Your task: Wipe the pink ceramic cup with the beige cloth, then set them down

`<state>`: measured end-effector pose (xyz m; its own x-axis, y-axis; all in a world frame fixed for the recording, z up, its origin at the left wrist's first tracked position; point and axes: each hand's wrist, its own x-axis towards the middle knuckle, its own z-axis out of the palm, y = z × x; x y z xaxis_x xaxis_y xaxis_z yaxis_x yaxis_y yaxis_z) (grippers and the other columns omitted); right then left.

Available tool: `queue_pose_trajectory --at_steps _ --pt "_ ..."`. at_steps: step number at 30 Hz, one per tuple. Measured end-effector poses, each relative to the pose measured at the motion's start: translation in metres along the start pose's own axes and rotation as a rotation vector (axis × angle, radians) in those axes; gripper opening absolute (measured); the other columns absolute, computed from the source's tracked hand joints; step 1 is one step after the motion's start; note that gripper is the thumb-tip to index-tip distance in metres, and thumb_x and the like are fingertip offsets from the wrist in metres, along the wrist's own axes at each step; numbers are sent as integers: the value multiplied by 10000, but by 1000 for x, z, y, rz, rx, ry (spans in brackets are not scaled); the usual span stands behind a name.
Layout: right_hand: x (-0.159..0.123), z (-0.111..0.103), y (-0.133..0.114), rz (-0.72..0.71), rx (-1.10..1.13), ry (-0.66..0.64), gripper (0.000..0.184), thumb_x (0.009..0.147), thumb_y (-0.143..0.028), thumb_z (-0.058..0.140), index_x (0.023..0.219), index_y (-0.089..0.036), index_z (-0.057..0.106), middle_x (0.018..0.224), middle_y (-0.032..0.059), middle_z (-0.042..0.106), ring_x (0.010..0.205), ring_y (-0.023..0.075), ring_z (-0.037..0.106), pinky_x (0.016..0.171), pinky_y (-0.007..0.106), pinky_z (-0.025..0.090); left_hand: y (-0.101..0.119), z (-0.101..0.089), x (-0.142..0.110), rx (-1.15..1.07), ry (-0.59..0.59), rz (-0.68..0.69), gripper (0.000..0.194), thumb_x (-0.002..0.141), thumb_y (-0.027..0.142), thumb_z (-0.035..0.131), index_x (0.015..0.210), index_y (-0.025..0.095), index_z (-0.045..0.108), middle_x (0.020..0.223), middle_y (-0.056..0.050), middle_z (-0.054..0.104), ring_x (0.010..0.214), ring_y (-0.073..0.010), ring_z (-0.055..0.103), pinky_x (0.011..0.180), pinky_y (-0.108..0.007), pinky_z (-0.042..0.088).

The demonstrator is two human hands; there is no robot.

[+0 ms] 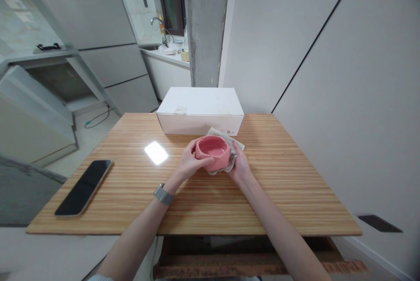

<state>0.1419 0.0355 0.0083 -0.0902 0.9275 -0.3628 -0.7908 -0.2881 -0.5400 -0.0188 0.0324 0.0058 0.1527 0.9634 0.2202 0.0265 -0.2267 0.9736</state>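
Observation:
A pink bowl [217, 164] with faceted sides is held above the wooden table, its opening facing up and toward me. My left hand [192, 158] grips its left side, with the thumb across the near wall and fingers around the far left. A beige cloth [232, 158] lies against the bowl's right side and back. My right hand [241, 163] is closed on this cloth and presses it to the bowl's right wall; some of its fingers are hidden behind the cloth. A grey watch [163, 194] is on my left wrist.
Behind the bowl, a white box [200, 102] stands at the far edge of the striped wooden table [288, 193]. A black phone [84, 188] lies at the table's left. Below the front edge is an open drawer [216, 260]. A white wall [354, 97] rises at the right.

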Motion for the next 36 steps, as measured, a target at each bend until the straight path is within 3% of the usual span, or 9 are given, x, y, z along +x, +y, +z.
queue_pose_trajectory --at_steps 5,7,13,15,18,20,23,25,36 --pt "0 0 7 -96 120 -73 425 967 -377 300 1064 -159 652 1034 47 728 956 169 680 901 329 532 -15 10 1 53 322 16 758 582 328 824 1242 168 487 1269 -128 557 1160 -251 545 992 -398 436" --pt "-1 0 9 -99 131 -113 425 969 -374 298 1088 -155 643 1055 53 721 980 177 673 911 353 529 -21 11 1 46 363 10 745 598 334 814 1244 171 480 1269 -125 551 1167 -246 538 1001 -398 425" --pt "6 -9 -1 -163 143 15 412 967 -367 304 1056 -173 657 1004 28 735 961 158 677 923 328 518 -16 8 0 -183 90 -24 458 829 391 598 1229 180 526 1297 -113 551 1216 -233 499 1038 -401 377" --pt "10 -14 -4 -158 122 51 434 964 -390 294 1051 -178 662 994 30 737 948 162 681 912 329 523 -12 7 -1 -196 37 -17 417 830 386 602 1186 174 551 1239 -114 585 1149 -227 542 1001 -396 405" --pt "10 -18 -4 -126 74 3 438 947 -412 320 1034 -170 674 978 47 740 961 187 680 917 351 521 -7 5 -2 -78 58 30 512 711 350 742 1155 182 552 1131 -100 618 1023 -214 588 933 -380 446" --pt "8 -17 -1 -103 53 -53 417 934 -404 355 1017 -157 680 973 58 740 982 194 674 931 345 514 -4 2 -3 -20 33 45 670 630 332 805 1224 208 520 1205 -101 582 1048 -224 578 945 -383 443" --pt "4 -13 2 -25 16 -102 404 923 -409 387 978 -144 687 927 67 745 975 203 676 923 345 518 1 -3 -2 -65 -130 17 901 533 299 859 1331 239 446 1368 -102 485 1204 -267 504 1031 -403 395" --pt "3 -12 2 8 -6 -129 412 921 -422 394 970 -139 689 904 71 746 964 210 679 909 355 524 4 -5 -2 -97 -204 -1 939 495 278 876 1330 228 450 1373 -98 493 1257 -281 466 1074 -411 357" --pt "-3 -3 7 -82 74 -80 426 959 -391 307 1003 -172 669 951 43 744 926 162 691 863 302 552 1 7 -3 4 55 93 914 461 324 884 1254 193 450 1287 -117 548 1180 -279 534 1019 -437 421"
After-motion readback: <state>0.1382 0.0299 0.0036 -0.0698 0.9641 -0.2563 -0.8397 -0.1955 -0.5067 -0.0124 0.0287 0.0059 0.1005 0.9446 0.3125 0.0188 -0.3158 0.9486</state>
